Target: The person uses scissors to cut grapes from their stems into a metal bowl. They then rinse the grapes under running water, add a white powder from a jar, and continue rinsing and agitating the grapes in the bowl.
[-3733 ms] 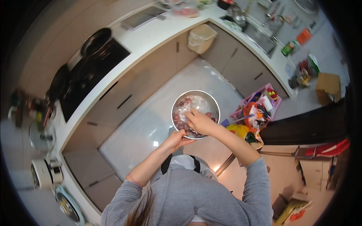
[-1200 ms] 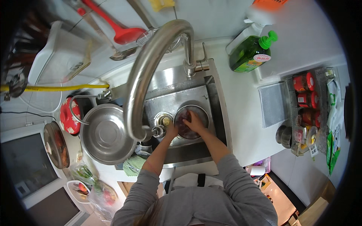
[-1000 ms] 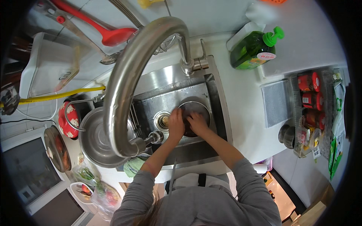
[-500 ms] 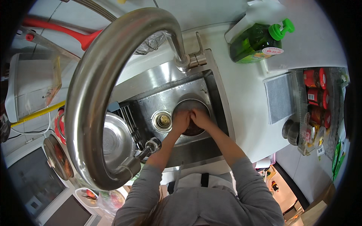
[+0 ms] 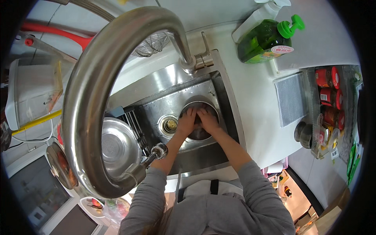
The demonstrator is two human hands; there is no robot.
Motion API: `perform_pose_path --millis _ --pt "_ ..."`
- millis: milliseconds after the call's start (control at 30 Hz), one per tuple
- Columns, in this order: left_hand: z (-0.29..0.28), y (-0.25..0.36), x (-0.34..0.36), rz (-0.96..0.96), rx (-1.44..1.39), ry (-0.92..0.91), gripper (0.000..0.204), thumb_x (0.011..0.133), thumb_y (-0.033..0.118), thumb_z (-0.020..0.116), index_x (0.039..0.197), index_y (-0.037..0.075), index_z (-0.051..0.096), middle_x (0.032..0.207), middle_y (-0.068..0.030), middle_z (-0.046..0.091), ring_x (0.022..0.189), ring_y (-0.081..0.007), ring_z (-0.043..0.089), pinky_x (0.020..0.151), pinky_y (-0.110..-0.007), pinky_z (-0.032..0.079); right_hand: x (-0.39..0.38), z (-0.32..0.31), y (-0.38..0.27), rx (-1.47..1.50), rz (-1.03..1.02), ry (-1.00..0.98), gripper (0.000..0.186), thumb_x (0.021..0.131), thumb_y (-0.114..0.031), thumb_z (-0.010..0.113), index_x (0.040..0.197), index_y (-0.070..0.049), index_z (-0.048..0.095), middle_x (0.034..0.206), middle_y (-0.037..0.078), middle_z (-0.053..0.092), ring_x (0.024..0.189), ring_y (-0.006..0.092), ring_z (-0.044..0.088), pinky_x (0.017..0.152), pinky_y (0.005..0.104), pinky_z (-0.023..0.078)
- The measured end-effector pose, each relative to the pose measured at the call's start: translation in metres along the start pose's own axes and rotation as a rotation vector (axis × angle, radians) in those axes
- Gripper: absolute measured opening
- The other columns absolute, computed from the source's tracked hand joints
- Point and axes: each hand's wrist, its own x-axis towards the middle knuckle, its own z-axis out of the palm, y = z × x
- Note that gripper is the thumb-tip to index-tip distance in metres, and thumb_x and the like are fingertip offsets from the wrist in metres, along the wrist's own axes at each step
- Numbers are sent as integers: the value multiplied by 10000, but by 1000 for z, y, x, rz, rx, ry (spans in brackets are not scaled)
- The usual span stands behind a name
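My left hand (image 5: 187, 123) and right hand (image 5: 207, 120) have stretched farther forward, side by side inside the round silver metal bowl (image 5: 198, 103) beneath them (whether they grip anything, I can't tell); I'd judge the work unfinished.

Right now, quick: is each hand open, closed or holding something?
Left hand: in the steel bowl; grip can't be told.
Right hand: in the same bowl; grip can't be told.

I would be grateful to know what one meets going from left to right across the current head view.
Pale plastic container → metal basin → sink drain → left hand → right hand, both at the round pot → grey cloth → red jars.
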Motion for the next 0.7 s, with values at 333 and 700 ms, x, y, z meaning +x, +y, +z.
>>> perform_pose_path --millis 333,700 --pt "23 -10 -4 64 -242 197 615 719 179 615 1277 34 399 1308 -219 366 1157 -424 401 934 -494 367 0 -3 -15 -64 -31 322 471 772 -154 599 1214 -63 462 1232 166 464 1070 333 510 829 435 471" --pt "2 -2 -44 324 40 -11 647 721 215 697 1297 101 424 1267 -140 460 1190 -450 359 941 -501 384 -56 15 3 -262 -172 351 395 800 -162 554 1160 -9 499 1198 170 478 1162 329 424 987 459 343"
